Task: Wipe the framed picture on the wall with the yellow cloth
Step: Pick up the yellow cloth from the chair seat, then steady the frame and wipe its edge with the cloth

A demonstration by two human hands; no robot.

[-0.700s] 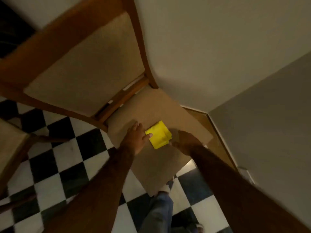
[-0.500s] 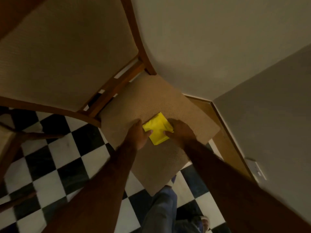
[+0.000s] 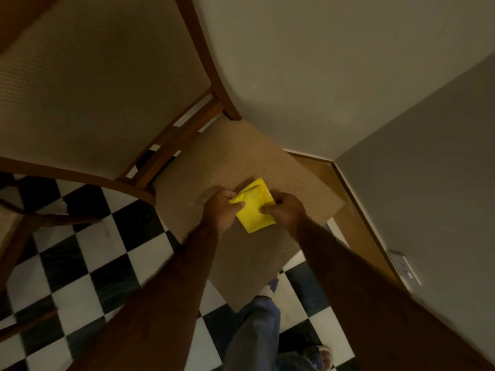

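Dim light. Folded yellow cloth [image 3: 254, 206] lies on the tan padded seat [image 3: 241, 162] of a wooden chair, near the seat's middle. Both hands on it: left hand [image 3: 222, 210] pinches the cloth's left edge between thumb and fingers, right hand [image 3: 285, 210] pinches its right edge. Chair backrest [image 3: 101, 84] fills upper left. Checkered black-and-white floor [image 3: 80, 263] below. The framed picture is out of view.

Chair seat [image 3: 241, 162], tan woven fabric, w/ wood frame, carries a folded yellow cloth [image 3: 254, 207] near its middle. Both hands grip the cloth at its left & right edges. Seat stands on black-and-white checked floor [image 3: 80, 263], in the corner by the walls.
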